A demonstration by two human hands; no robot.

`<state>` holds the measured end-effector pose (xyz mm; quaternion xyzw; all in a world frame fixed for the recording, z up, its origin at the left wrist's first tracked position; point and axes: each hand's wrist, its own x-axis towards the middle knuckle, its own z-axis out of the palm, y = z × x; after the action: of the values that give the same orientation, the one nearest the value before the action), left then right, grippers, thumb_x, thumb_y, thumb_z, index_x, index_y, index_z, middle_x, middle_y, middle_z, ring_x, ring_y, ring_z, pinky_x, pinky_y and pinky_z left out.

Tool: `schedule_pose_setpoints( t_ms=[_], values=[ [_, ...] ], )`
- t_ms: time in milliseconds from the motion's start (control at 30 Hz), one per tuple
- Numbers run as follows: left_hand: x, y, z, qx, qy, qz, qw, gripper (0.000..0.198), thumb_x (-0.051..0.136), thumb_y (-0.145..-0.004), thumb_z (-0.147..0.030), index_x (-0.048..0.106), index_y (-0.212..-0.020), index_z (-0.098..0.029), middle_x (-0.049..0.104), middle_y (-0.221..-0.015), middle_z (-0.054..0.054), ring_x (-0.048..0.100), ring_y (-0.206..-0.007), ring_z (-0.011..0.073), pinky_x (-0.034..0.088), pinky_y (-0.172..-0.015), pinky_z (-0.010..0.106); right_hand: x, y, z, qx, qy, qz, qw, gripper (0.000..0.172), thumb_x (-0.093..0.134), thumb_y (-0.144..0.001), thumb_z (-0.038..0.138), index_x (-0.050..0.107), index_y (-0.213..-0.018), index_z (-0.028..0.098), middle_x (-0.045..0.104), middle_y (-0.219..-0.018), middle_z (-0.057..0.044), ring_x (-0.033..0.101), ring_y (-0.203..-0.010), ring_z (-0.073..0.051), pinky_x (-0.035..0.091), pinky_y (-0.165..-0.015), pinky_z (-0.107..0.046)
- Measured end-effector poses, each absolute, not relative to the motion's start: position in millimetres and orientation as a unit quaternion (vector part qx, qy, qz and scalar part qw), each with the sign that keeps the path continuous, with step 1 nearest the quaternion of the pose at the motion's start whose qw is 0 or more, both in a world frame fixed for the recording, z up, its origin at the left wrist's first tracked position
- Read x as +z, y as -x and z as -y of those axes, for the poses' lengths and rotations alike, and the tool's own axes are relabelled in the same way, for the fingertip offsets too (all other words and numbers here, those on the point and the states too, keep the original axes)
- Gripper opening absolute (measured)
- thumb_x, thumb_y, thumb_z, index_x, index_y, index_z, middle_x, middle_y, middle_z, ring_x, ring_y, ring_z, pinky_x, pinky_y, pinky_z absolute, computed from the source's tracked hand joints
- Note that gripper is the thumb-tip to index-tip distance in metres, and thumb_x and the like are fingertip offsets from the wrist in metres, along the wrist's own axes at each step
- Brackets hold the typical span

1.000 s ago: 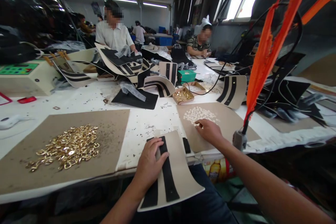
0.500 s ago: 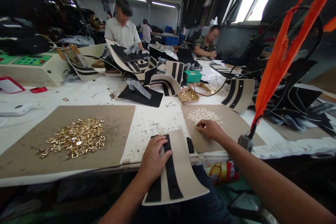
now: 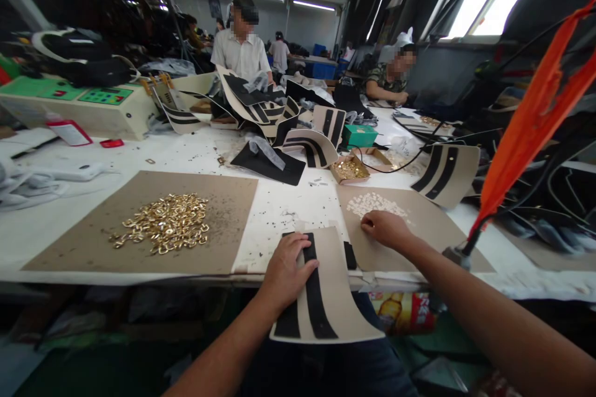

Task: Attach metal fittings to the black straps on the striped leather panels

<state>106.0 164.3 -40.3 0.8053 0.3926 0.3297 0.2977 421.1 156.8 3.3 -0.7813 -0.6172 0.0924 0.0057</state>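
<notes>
A beige panel with black stripes [image 3: 344, 298] leans over the table's front edge, its lower part over the person's lap. My left hand [image 3: 288, 267] holds its upper left part, thumb and fingers lying across a black stripe. My right hand [image 3: 384, 228] rests on the right brown sheet [image 3: 428, 223], beside a spread of small white pieces [image 3: 375, 203]. Its fingers are bent together at the tips, and what they pinch, if anything, is hidden. On the left brown sheet [image 3: 93, 223] lies a heap of gold metal pieces [image 3: 170, 220].
Open boxes of gold pieces [image 3: 349, 169], a green box [image 3: 359, 135] and piled striped panels [image 3: 310, 146] stand further back. An orange strip [image 3: 516, 118] hangs at the right. Two people [image 3: 242, 43] [image 3: 393, 77] sit or stand across the table.
The whole view has shifted, so the table's things appear further right. Both hands keep nearly the same places on the panel and beside the white pieces.
</notes>
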Motion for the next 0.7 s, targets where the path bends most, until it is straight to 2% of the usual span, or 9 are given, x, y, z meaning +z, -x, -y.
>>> schedule_pose_setpoints(
  t_ms=[100, 200, 400, 533, 700],
  values=[
    [-39.8, -105.3, -161.8, 0.335, -0.801, -0.393, 0.302, 0.033, 0.077, -0.079, -0.021, 0.068, -0.111, -0.019, 0.066, -0.127, 0.011, 0.057, -0.127, 0.0276, 0.045, -0.114, 0.052, 8.2, -411.9, -154.8, 0.07, 0.771, 0.633, -0.003, 0.017, 0.06, -0.084, 0.025, 0.076, -0.081, 0.02, 0.075, -0.089, -0.008, 0.065, -0.084, -0.024, 0.037, -0.068, -0.03],
    [-39.5, -105.1, -160.5, 0.342, -0.799, -0.389, 0.307, 0.034, 0.078, -0.077, -0.019, 0.068, -0.11, -0.018, 0.066, -0.127, 0.011, 0.057, -0.126, 0.0271, 0.045, -0.114, 0.05, 17.8, -391.1, -147.0, 0.062, 0.754, 0.654, 0.016, 0.021, 0.055, -0.089, 0.027, 0.073, -0.081, 0.02, 0.073, -0.085, -0.005, 0.064, -0.078, -0.021, 0.038, -0.068, -0.029],
    [-39.7, -105.6, -160.2, 0.347, -0.793, -0.389, 0.314, 0.034, 0.078, -0.077, -0.02, 0.069, -0.11, -0.02, 0.067, -0.127, 0.01, 0.056, -0.129, 0.0285, 0.045, -0.113, 0.051, 26.9, -316.6, -132.6, 0.227, 0.618, 0.728, 0.192, 0.024, 0.051, -0.093, 0.029, 0.072, -0.087, 0.02, 0.071, -0.085, -0.001, 0.063, -0.08, -0.017, 0.044, -0.074, -0.025],
    [-39.5, -105.4, -159.8, 0.351, -0.793, -0.384, 0.316, 0.035, 0.078, -0.077, -0.019, 0.07, -0.111, -0.021, 0.067, -0.126, 0.01, 0.056, -0.127, 0.0282, 0.046, -0.113, 0.05, 12.5, -286.4, -134.9, 0.249, 0.595, 0.737, 0.199, 0.021, 0.055, -0.092, 0.027, 0.075, -0.089, 0.021, 0.072, -0.09, -0.002, 0.064, -0.086, -0.018, 0.045, -0.08, -0.026],
    [-41.0, -105.5, -159.8, 0.358, -0.786, -0.38, 0.331, 0.033, 0.075, -0.078, -0.019, 0.07, -0.111, -0.02, 0.068, -0.125, 0.01, 0.056, -0.127, 0.0274, 0.045, -0.114, 0.048, 3.5, -278.7, -137.9, 0.234, 0.667, 0.685, 0.178, 0.02, 0.057, -0.089, 0.03, 0.076, -0.089, 0.022, 0.074, -0.087, -0.002, 0.065, -0.08, -0.018, 0.045, -0.076, -0.026]
  ],
)
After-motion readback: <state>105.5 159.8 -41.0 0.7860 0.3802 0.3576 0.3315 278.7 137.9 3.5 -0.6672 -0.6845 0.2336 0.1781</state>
